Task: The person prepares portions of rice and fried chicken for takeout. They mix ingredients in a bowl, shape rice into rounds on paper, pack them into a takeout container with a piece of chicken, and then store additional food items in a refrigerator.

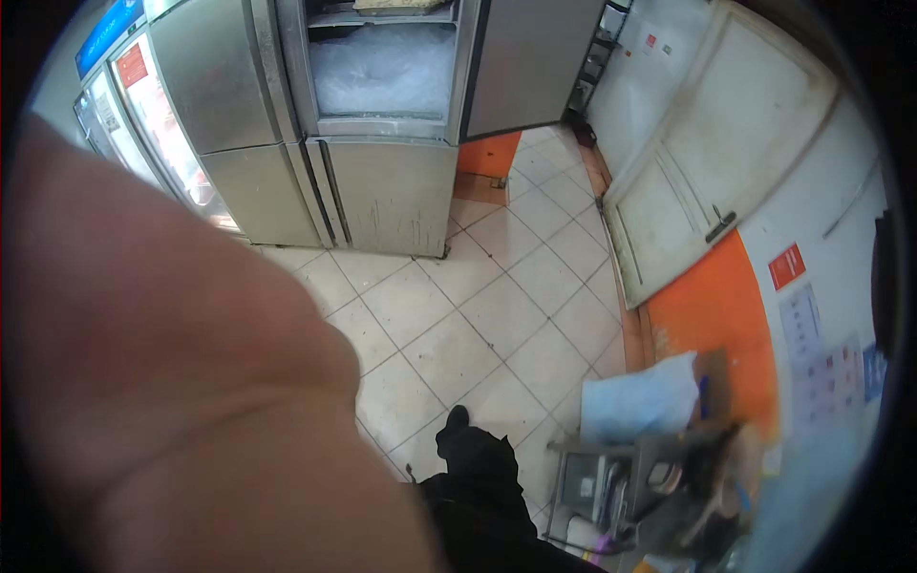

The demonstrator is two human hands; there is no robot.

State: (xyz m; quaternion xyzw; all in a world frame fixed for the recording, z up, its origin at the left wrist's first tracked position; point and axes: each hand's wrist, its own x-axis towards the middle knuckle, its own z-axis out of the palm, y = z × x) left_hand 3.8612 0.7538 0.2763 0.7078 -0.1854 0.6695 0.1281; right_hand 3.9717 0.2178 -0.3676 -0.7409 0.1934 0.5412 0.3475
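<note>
Very close to the camera, my left hand (193, 344) fills the left side of the view as a blurred mass of bare skin. Its fingers cannot be made out, nor whether they hold anything. My right hand is out of view. Ahead stands a stainless steel upright refrigerator (390, 193) with its upper right door (537, 64) swung wide. A whitish, translucent heap (387, 71), either ice or crumpled plastic film, packs that compartment. On the shelf above it, part of a tray (401, 8) with pale contents shows.
A glass-fronted display fridge (179, 129) stands at the left. To the right are a white door (709, 143) with a handle and an orange-and-white wall (709, 301). A cluttered metal stand (594, 448) is near my right side. Tiled floor (494, 315) lies between, with my black shoe (457, 417) on it.
</note>
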